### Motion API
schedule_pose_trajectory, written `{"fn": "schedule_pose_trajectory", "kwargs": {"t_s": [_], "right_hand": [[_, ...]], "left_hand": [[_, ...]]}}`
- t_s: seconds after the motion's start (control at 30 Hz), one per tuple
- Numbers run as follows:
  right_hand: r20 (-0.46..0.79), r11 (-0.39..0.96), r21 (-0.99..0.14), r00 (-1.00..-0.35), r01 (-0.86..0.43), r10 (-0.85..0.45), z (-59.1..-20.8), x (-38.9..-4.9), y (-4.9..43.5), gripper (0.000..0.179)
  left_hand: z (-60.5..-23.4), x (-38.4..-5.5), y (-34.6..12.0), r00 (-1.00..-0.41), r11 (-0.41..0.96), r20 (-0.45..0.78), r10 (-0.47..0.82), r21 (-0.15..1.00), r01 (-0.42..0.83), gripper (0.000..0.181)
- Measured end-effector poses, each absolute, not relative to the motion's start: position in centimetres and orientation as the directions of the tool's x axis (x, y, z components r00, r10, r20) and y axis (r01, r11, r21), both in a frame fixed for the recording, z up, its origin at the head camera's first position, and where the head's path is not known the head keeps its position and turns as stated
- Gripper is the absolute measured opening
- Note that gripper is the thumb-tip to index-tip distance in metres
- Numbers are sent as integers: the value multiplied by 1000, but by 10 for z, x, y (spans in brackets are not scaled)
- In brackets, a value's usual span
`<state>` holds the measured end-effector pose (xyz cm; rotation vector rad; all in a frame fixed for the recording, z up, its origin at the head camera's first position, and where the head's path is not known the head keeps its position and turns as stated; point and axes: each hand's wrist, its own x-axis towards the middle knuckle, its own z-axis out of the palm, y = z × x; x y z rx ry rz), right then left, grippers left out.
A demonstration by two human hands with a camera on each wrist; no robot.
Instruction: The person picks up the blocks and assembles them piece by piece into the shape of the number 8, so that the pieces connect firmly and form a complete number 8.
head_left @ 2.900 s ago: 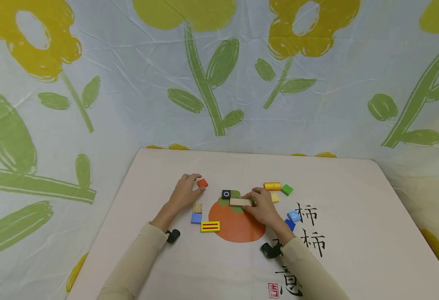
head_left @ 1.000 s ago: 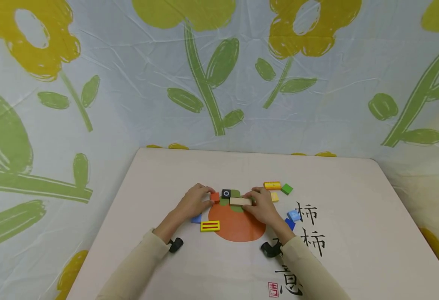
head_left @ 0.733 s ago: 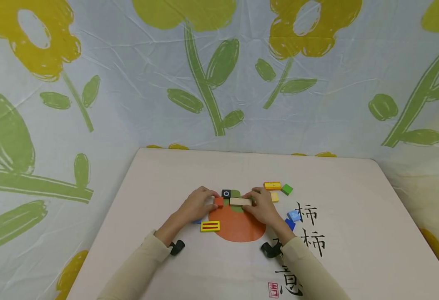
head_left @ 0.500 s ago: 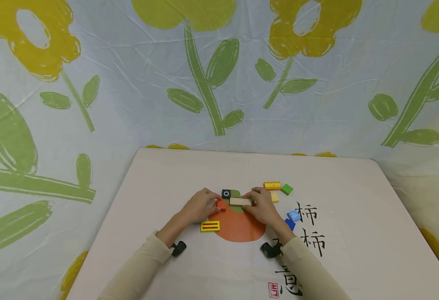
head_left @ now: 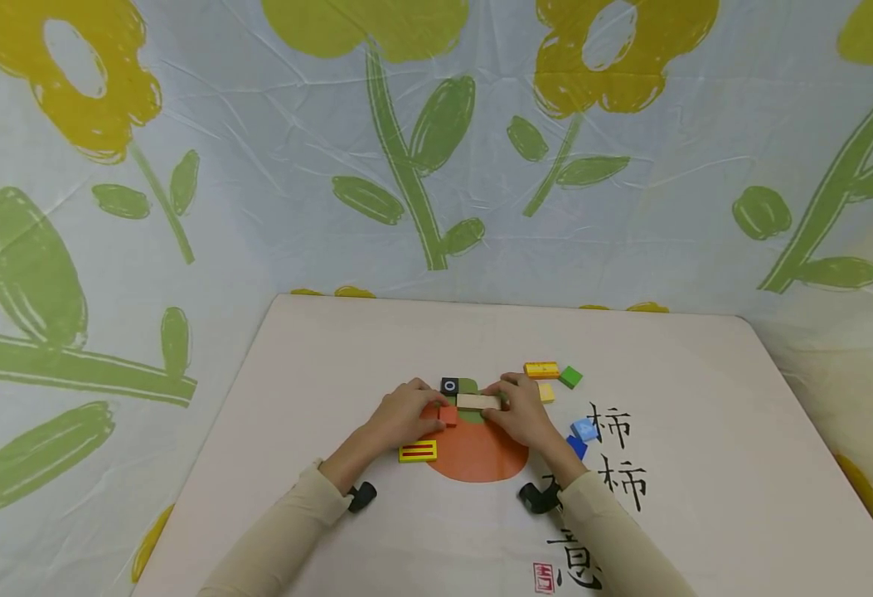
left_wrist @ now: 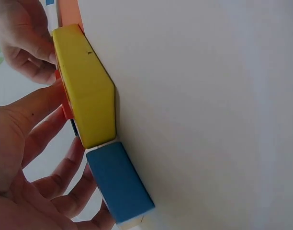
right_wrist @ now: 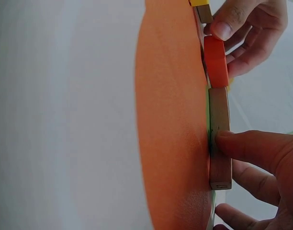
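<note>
My left hand (head_left: 404,414) pinches a small red block (head_left: 447,416) between thumb and fingers, over the upper left of a printed orange persimmon (head_left: 477,456). In the right wrist view the red block (right_wrist: 216,62) appears at the end of a plain wooden block (right_wrist: 219,124); whether they touch I cannot tell. My right hand (head_left: 520,412) grips that long wooden block (head_left: 473,402) by its right end, on the fruit's green leaves. Behind its left end lies a black block with a white ring (head_left: 449,386). A red-striped yellow block (head_left: 417,451) lies below my left hand.
In the left wrist view a blue block (left_wrist: 120,182) lies beside the yellow block (left_wrist: 86,86). Right of my right hand are an orange-yellow block (head_left: 541,370), a pale yellow one (head_left: 546,392), a green one (head_left: 570,377) and two blue ones (head_left: 584,429). Black brush characters (head_left: 623,477) mark the tabletop.
My left hand took hold of the red block at the far left and brought it right and nearer, to the wooden block's left end. My right hand stayed on the wooden block.
</note>
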<state>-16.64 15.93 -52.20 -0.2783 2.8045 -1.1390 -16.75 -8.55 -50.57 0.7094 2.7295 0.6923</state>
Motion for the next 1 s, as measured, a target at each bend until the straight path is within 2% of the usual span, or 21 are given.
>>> {"fn": "schedule_pose_trajectory", "kwargs": {"t_s": [1.0], "right_hand": [[-17, 696, -704, -977, -138, -211, -519, -167, 157, 25]], "left_hand": [[-504, -170, -84, -862, 774, -122, 491, 514, 368, 32]]}}
